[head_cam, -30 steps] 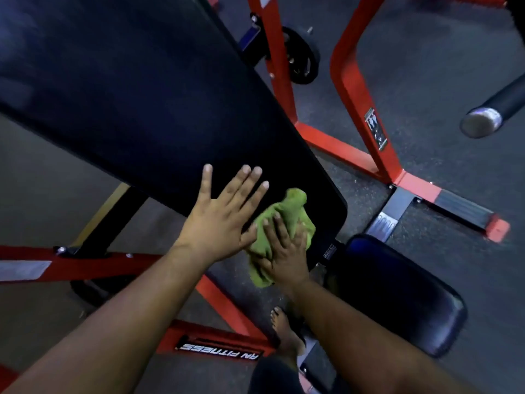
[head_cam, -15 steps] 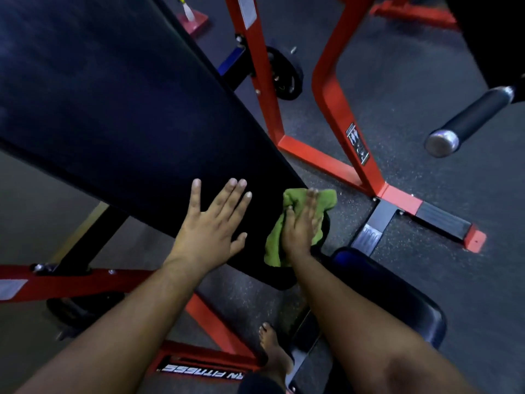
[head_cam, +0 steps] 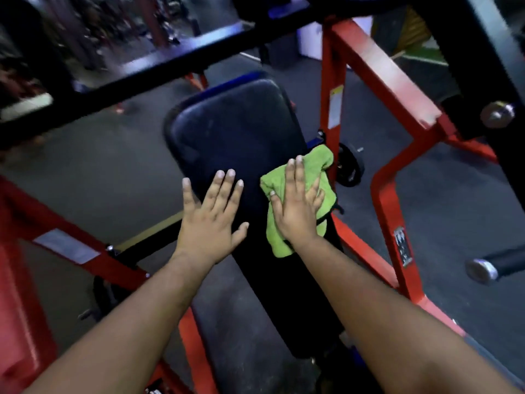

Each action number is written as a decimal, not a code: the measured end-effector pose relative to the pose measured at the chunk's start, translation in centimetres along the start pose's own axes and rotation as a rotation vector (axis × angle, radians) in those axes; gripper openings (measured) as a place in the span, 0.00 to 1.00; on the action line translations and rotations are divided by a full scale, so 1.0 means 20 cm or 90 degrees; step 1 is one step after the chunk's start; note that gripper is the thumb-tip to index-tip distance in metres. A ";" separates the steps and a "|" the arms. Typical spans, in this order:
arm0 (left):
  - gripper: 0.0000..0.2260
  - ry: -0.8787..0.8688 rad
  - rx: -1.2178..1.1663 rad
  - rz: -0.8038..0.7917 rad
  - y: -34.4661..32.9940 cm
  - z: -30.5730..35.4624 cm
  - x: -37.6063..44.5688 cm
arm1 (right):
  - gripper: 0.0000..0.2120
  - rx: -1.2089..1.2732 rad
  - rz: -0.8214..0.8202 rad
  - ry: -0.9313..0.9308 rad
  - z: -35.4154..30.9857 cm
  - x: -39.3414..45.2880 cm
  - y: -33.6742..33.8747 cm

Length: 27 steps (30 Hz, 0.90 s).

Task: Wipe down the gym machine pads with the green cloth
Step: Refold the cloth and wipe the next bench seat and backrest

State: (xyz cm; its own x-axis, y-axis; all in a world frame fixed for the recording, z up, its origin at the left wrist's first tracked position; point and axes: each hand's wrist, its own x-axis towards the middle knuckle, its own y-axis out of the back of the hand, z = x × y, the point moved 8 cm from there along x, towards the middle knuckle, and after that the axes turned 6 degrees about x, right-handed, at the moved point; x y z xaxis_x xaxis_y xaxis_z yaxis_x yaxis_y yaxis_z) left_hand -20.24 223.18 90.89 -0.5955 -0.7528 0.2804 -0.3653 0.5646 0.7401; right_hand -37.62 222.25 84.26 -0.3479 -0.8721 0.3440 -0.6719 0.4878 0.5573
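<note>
Head view, the only one I have: my right hand [head_cam: 297,206] lies flat with fingers spread on the green cloth [head_cam: 298,194], pinning it under the palm rather than gripping it, probably so the whole hand drives the wipe. The cloth sits at the right edge of the long black pad [head_cam: 235,132], partly spilling over it. My left hand [head_cam: 211,220] rests empty and spread on the pad just beside, likely bracing.
</note>
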 end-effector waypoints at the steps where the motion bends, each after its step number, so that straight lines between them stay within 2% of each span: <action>1: 0.38 0.006 -0.003 -0.012 -0.01 -0.03 -0.02 | 0.37 -0.004 0.010 0.005 -0.05 0.05 0.02; 6: 0.39 0.020 -0.007 -0.086 -0.05 -0.11 -0.14 | 0.36 -0.042 0.047 0.065 -0.49 0.43 0.11; 9: 0.39 0.056 -0.013 -0.136 -0.04 -0.13 -0.17 | 0.37 -0.096 0.024 0.133 -0.76 0.51 0.07; 12: 0.39 0.089 -0.025 -0.186 -0.05 -0.15 -0.23 | 0.37 -0.203 -0.064 0.315 -0.96 0.41 -0.04; 14: 0.40 0.125 -0.058 -0.223 -0.06 -0.18 -0.30 | 0.37 -0.267 -0.144 0.419 -0.97 0.32 -0.07; 18: 0.40 0.173 -0.136 -0.295 -0.04 -0.23 -0.44 | 0.38 -0.396 -0.338 0.547 -0.70 0.00 -0.13; 20: 0.40 0.175 -0.162 -0.316 0.01 -0.22 -0.47 | 0.36 -0.404 -0.435 0.526 -0.52 -0.15 -0.11; 22: 0.40 0.192 -0.188 -0.319 0.09 -0.20 -0.52 | 0.33 -0.381 -0.480 0.486 -0.39 -0.28 -0.03; 24: 0.40 0.208 -0.248 -0.323 0.17 -0.14 -0.55 | 0.30 -0.325 -0.455 0.440 -0.32 -0.40 0.10; 27: 0.39 0.230 -0.418 -0.342 0.29 0.05 -0.59 | 0.31 -0.230 -0.342 0.382 -0.29 -0.59 0.33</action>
State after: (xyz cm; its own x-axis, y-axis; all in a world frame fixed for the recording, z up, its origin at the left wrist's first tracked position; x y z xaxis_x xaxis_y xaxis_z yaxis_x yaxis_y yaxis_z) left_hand -15.94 235.71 91.25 -0.1640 -0.9804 -0.1089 0.0166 -0.1131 0.9934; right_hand -34.20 235.99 88.29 0.4256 -0.8698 0.2496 -0.3635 0.0883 0.9274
